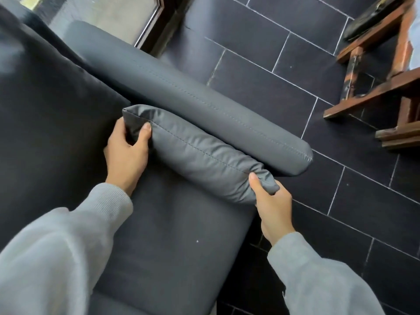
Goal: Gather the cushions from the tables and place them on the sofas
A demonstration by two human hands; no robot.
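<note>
A grey cushion (195,153) stands on its edge on the dark sofa seat (168,235), leaning against the sofa's padded armrest (204,98). My left hand (127,151) grips the cushion's far corner, thumb on top. My right hand (272,205) pinches its near corner at the seat's front edge. Both arms wear grey sleeves. The sofa's dark back cushion (45,105) fills the left side.
Dark floor tiles (295,64) with pale grout lie to the right of the sofa. A wooden table frame (381,87) stands at the upper right with a dark object (372,17) on it. A window frame (156,26) is behind the armrest.
</note>
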